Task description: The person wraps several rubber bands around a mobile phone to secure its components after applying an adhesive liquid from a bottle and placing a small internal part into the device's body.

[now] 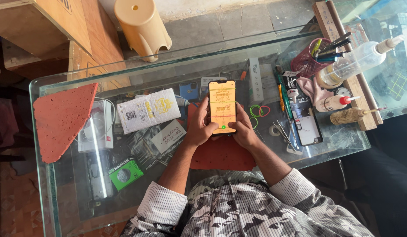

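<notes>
I hold the smartphone (pixel 222 106) in both hands, left hand (pixel 199 127) and right hand (pixel 244 129) each grip an edge; keeping it steady, left thumb taps lightly.

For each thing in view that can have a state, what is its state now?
Phone: screen lit, held upright in both hands.
Left hand: grips the phone's left edge.
Right hand: grips its right edge.
Spray bottle: lying down, capped.
Pen cup: full of tools.
</notes>
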